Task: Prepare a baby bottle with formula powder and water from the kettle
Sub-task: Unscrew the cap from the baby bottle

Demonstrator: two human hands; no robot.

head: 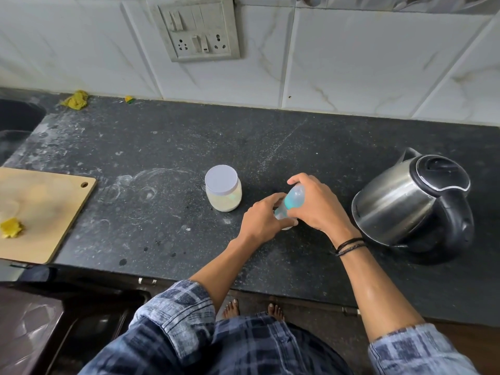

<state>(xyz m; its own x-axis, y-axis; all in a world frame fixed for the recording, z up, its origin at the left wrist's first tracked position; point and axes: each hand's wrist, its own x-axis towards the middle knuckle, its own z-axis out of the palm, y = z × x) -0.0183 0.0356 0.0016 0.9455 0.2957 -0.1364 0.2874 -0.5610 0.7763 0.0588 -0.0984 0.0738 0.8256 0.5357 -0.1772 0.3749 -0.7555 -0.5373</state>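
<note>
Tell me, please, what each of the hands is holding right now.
Left hand: grips the bottle low down.
Right hand: grips the bottle's top.

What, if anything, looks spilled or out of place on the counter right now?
White smears swirl on the dark counter left of the lidded jar, like wiped-about powder. A yellow scrap lies by the wall, another on the cutting board.

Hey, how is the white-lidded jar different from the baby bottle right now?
The jar stands free on the counter, untouched; the baby bottle is gripped by the left hand low down and the right hand at its top. The jar is squat with a flat white lid; the baby bottle is slimmer with a blue collar. Both have see-through bodies.
</note>
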